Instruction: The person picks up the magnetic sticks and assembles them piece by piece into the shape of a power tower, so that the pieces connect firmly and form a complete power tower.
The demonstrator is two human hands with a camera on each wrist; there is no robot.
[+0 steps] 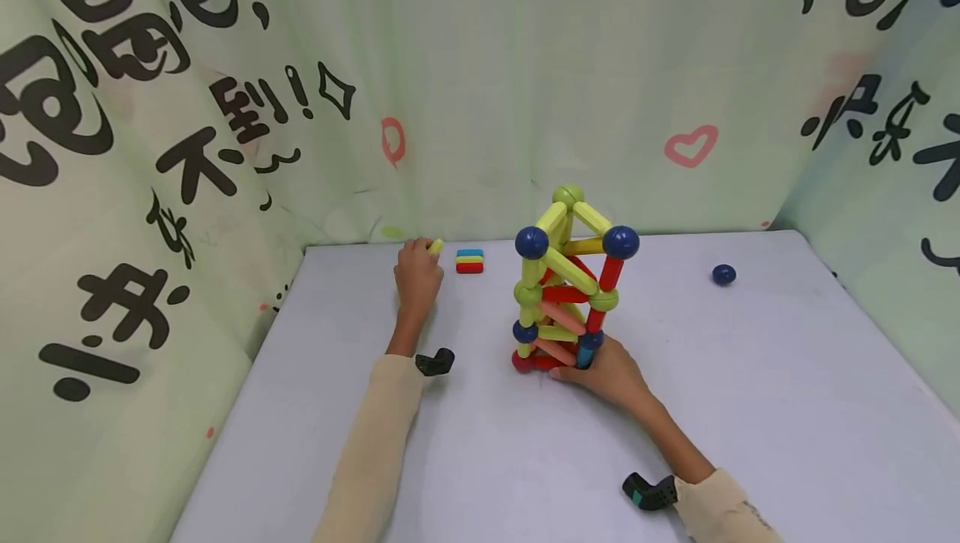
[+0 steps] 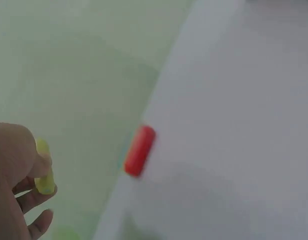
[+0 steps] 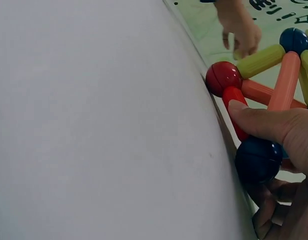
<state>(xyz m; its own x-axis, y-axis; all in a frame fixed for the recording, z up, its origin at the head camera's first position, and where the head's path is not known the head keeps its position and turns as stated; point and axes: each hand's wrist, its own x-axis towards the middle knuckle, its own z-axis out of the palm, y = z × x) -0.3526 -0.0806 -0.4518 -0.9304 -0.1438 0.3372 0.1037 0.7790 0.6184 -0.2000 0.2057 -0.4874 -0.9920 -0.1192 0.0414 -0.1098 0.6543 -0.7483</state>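
Observation:
A tower of magnetic rods and balls (image 1: 566,295) in yellow-green, red, pink and blue stands upright on the table. My right hand (image 1: 611,372) grips its lower right corner. In the right wrist view the thumb lies on a red rod (image 3: 235,107), and fingers curl by a dark blue ball (image 3: 259,160). Far off to the tower's left, my left hand (image 1: 418,276) pinches a yellow-green magnetic rod (image 2: 45,184) between thumb and fingers. Just right of that hand lie a blue, a yellow-green and a red rod (image 1: 470,267), side by side.
A loose dark blue ball (image 1: 723,275) sits on the white table (image 1: 750,376) toward the back right. Light green cloth (image 1: 465,93) with black lettering hangs behind the table and along its sides.

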